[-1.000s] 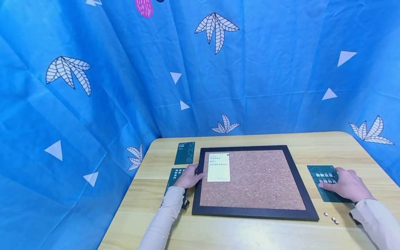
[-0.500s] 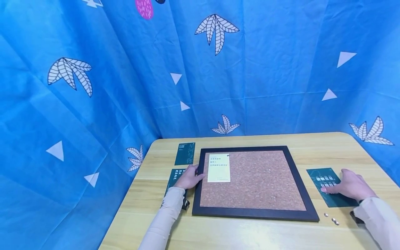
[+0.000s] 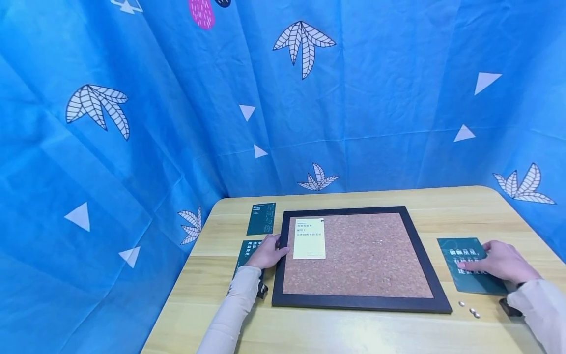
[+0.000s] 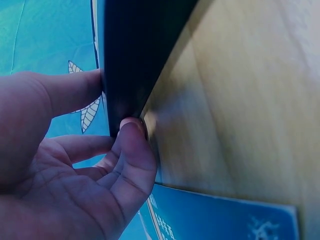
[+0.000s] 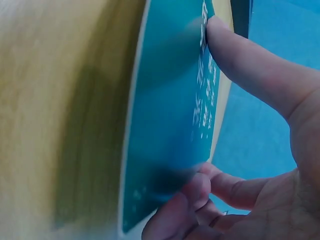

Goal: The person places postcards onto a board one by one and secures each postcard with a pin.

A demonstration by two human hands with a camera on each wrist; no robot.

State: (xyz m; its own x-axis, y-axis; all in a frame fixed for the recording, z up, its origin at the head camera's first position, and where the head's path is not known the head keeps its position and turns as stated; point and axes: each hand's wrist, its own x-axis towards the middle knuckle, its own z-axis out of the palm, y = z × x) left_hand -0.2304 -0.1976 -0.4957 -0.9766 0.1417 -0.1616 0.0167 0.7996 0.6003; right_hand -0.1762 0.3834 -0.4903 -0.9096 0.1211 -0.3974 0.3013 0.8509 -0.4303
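Note:
In the head view my left hand [image 3: 265, 251] grips the left edge of a black-framed cork board [image 3: 362, 260] lying on the table. Its thumb lies on the frame's face and the other fingers curl at the outer edge, as the left wrist view shows on the black frame [image 4: 142, 45]. A cream card [image 3: 309, 241] with printed writing lies at the board's upper left. To the right of the board, my right hand [image 3: 507, 261] pinches a dark green card [image 3: 463, 250]. In the right wrist view the thumb presses the printed face of the green card [image 5: 165, 100], fingers at its edge.
Two more green cards, an upper one [image 3: 261, 219] and a lower one [image 3: 244, 253] partly behind the left hand, lie left of the board. Several small silvery pieces [image 3: 474, 312] sit near the right hand. Blue patterned cloth [image 3: 283, 98] hangs behind the table [image 3: 309, 329].
My right hand and the green card have shifted a little to the right and nearer to me. The left hand stays on the frame.

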